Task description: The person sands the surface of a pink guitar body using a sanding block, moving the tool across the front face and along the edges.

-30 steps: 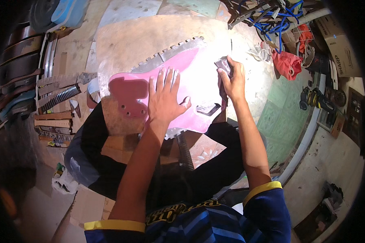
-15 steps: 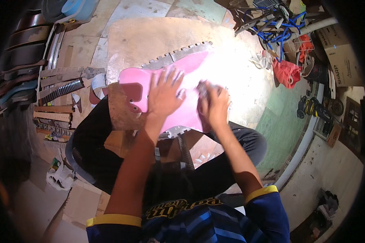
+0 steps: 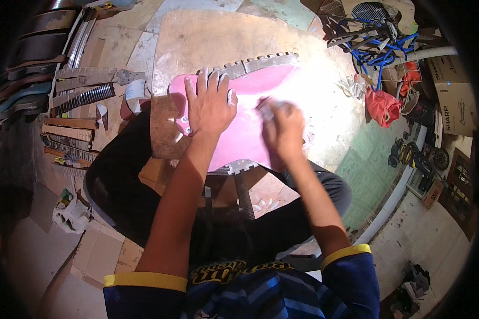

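A pink electric guitar body (image 3: 239,142) lies flat on a grey foam mat (image 3: 269,63) with a jigsaw edge. My left hand (image 3: 212,109) rests on the body's left part, fingers stretched out and spread, covering most of a dark cavity; two small metal-coloured fittings show beside the wrist. My right hand (image 3: 288,130) is curled around a small greyish pad (image 3: 271,108) against the body's middle right. Motion smears this hand and the pad, so whether it is sandpaper or a cloth I cannot tell. Strong light washes out the body's upper right.
Under the mat is a worn wooden board (image 3: 207,37) over my legs. Guitar necks (image 3: 82,101) lie on the floor at left, below racked dark curved pieces (image 3: 40,50). Blue cables (image 3: 380,50), a red bag (image 3: 382,108) and cardboard boxes (image 3: 452,101) stand at right.
My left hand has shifted left on the guitar body, now over the dark cavity that showed before. The right hand stays near the same spot, blurred in both frames. The whole view has shifted slightly.
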Available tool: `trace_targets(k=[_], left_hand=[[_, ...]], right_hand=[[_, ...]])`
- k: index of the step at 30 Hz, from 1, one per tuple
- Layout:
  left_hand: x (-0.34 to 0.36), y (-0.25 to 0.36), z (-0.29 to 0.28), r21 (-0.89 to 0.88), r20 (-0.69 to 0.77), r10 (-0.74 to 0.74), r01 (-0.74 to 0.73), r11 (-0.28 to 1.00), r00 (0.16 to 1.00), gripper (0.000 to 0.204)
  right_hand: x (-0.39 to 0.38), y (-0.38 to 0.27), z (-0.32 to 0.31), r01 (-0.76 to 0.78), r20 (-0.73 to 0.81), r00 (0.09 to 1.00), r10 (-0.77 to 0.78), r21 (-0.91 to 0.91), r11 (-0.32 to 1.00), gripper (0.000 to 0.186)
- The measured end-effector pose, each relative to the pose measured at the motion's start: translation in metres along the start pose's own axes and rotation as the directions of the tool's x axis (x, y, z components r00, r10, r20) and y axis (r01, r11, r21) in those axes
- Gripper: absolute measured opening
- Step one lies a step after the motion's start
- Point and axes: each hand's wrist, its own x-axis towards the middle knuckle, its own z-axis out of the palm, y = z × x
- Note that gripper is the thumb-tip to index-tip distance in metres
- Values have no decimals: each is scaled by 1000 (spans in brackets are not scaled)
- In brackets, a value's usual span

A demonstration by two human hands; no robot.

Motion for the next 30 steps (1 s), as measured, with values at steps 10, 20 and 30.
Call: trace_targets(k=[10, 20, 30], left_hand=[[-2, 0, 1, -12, -3, -2, 2, 1000, 1000, 48], [-4, -2, 0, -32, -17, -12, 11, 999, 1000, 45], [-1, 3, -1, -56, 3, 1, -1, 998, 1000, 45]], right_hand=[[-8, -29, 12, -34, 16, 999, 33, 71, 997, 50], [-7, -34, 10, 67, -11, 998, -68, -18, 998, 48], [1, -9, 16, -104, 18, 994, 104, -4, 995, 49]])
